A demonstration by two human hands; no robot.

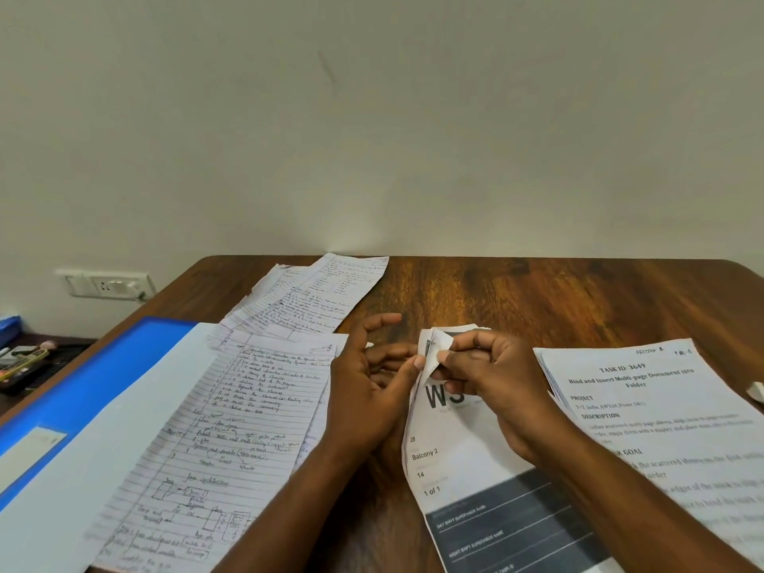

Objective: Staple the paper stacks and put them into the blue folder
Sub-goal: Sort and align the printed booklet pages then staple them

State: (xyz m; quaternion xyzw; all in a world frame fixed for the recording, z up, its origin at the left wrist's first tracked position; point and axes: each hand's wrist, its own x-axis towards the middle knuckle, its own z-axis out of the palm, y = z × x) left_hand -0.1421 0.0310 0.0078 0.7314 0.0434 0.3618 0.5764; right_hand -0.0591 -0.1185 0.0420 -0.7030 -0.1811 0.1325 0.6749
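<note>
Both hands are working at the top corner of the printed paper stack [463,461], which is lying on the wooden table [558,299] between the handwritten sheets [231,415] and a printed task sheet [645,390]. The right hand [496,378] is pinching the folded-over corner; the left hand [372,386] is pressing its thumb against the same corner, its other fingers loosely spread. No stapler is identifiable. The blue folder [103,374] is lying open at the far left, partly under loose pages. The stack is judged light, limp and prone to fanning or creasing; it is best held near the corner with edges squared, and supported flat when being carried to the folder.
</note>
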